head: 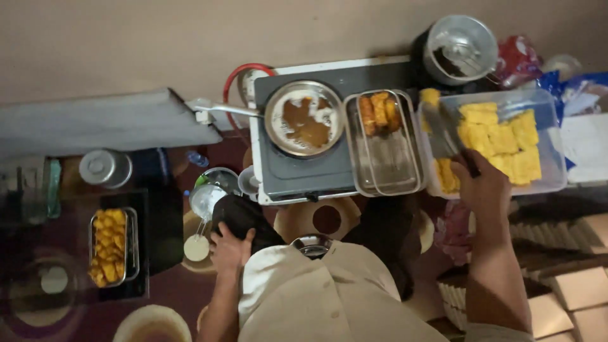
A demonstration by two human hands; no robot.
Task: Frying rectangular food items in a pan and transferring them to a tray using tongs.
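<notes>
There is just one camera, and it sits on the person's head. It looks almost straight down, past the chest and both arms, at the floor. It is quite high, so the stove (304,168) looks small. The wall fills the top edge. The floor mat (76,310) reaches the bottom edge.

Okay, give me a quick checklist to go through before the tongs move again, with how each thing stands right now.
1. Right hand has a grip on the tongs: ok.
2. Tongs are over the clear tub of yellow pieces: ok.
3. Whether the tongs have a piece pinched: cannot tell.
4. Frying pan sits on the burner with oil in it: ok.
5. Metal draining tray has room beside the fried pieces: ok.
6. Left hand is away from the pan, resting on the knee: ok.
</notes>
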